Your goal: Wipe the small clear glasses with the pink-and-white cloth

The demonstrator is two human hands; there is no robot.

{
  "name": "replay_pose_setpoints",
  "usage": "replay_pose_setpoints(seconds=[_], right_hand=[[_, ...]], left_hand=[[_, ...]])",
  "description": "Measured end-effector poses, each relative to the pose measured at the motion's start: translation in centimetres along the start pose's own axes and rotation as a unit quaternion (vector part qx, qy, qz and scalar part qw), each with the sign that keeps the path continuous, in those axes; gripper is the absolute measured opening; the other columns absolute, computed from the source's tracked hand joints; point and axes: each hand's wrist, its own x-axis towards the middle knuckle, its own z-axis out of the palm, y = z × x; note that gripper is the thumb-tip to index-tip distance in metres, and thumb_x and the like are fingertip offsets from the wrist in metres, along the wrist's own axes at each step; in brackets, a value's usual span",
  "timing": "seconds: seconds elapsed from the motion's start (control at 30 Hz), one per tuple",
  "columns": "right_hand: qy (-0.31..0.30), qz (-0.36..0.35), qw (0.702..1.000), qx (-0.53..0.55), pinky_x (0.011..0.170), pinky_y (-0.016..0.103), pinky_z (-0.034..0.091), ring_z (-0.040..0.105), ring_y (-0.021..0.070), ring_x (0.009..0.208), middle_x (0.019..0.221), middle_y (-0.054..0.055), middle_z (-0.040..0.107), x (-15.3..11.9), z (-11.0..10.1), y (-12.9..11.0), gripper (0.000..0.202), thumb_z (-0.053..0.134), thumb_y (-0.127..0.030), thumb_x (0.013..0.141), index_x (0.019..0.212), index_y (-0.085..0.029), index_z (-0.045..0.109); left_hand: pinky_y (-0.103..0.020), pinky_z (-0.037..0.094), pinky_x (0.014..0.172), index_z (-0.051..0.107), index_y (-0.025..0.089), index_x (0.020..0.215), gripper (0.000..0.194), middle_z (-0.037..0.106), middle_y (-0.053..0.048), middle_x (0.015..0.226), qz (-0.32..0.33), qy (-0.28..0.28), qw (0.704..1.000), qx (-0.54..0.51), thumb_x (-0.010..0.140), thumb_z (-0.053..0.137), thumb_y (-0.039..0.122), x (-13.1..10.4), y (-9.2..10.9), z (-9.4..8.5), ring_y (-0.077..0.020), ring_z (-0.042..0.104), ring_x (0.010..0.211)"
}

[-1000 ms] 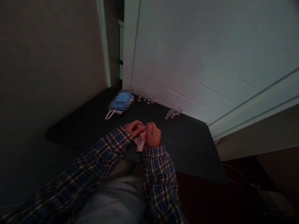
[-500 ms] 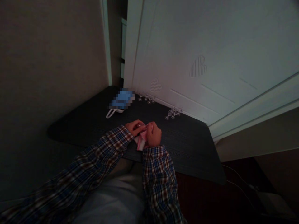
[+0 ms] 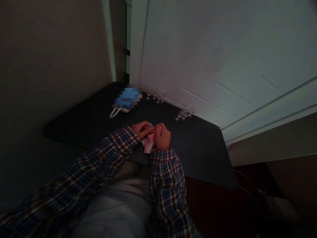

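Close together over the near edge of the dark table (image 3: 203,158), both hands grip a crumpled pink-and-white cloth-like piece (image 3: 149,145); whether it is fabric or a soft packet is hard to tell in the dim light. My left hand (image 3: 141,129) pinches its upper left part, fingers bent over it. My right hand (image 3: 163,138) is curled in a fist around the right side, a bit of pink showing by the thumb. The lower end hangs down between the wrists, and the palms hide the rest.
Near the table's back left lies a white phone-like device with a blurred blue screen (image 3: 127,97) and a wrist strap (image 3: 115,113). Several small clear suction-cup-like pieces (image 3: 183,114) stand in two groups by the white heart-patterned panel (image 3: 183,59). White cables (image 3: 247,180) run at lower right.
The view has tipped slightly, so the table and hands sit a little higher in the picture. Both hands keep their hold on the pink-and-white piece, with only small finger shifts.
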Motion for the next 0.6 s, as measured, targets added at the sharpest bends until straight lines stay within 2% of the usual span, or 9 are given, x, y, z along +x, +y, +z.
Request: replay_pose_setpoints(seconds=[0.6], right_hand=[[-0.007,-0.011,1.0,0.001,0.063,0.023,0.037,0.055,0.0122,0.068,0.074,0.0,0.061,-0.02,-0.13,0.04,0.032,0.028,-0.039,0.088,0.087,-0.022,0.055]], left_hand=[[-0.019,0.036,0.044,0.059,0.014,0.09,0.045,0.053,0.003,0.05,-0.019,-0.021,0.999,-0.016,0.071,0.05,0.054,-0.05,0.49,-0.32,-0.0103,0.049,0.047]])
